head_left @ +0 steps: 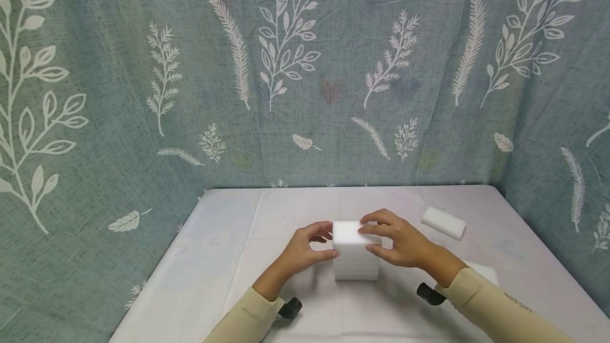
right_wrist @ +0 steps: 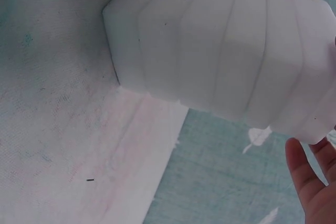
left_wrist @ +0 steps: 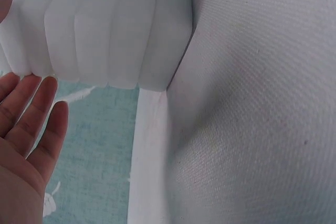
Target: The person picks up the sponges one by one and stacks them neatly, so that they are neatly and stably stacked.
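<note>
White foam sponge blocks stand in an upright stack (head_left: 356, 266) on the table, their layers showing as seams in both wrist views. My left hand (head_left: 305, 247) grips the upper left side, thumb at the front corner and fingers toward the back. In the left wrist view its fingertips (left_wrist: 44, 90) touch the edges of the upper blocks. My right hand (head_left: 402, 240) holds the top right, with fingers over the top block (head_left: 346, 228) and the thumb at its front right. Two right fingers (right_wrist: 304, 174) show at the far edge in the right wrist view.
One loose white sponge (head_left: 443, 222) lies at the back right of the table (head_left: 248, 237). Another sponge (head_left: 483, 273) is partly hidden behind the right forearm. Black wrist devices (head_left: 289, 308) hang under both wrists. A leaf-patterned curtain (head_left: 305, 163) surrounds the table.
</note>
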